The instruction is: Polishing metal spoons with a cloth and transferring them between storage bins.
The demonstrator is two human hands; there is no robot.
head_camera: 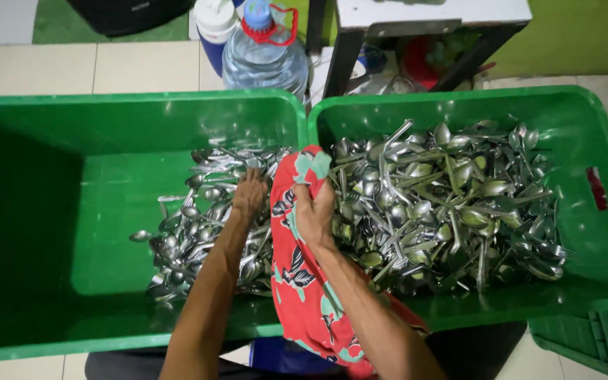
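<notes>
Crates of green plastic sit side by side on a tiled floor [142, 67]. The left crate [29, 211] holds a smaller heap of metal spoons [198, 225] toward its right side. The left hand [250, 193] rests on that heap, fingers curled down among the spoons; whether they grip one cannot be told. The right hand [314, 211] is over the shared rims, fingers closed on a red patterned cloth [297, 274] that hangs toward the person. The right crate [585, 141] carries a larger pile of spoons [452, 204]. A clear water bottle [265, 60] stands behind.
</notes>
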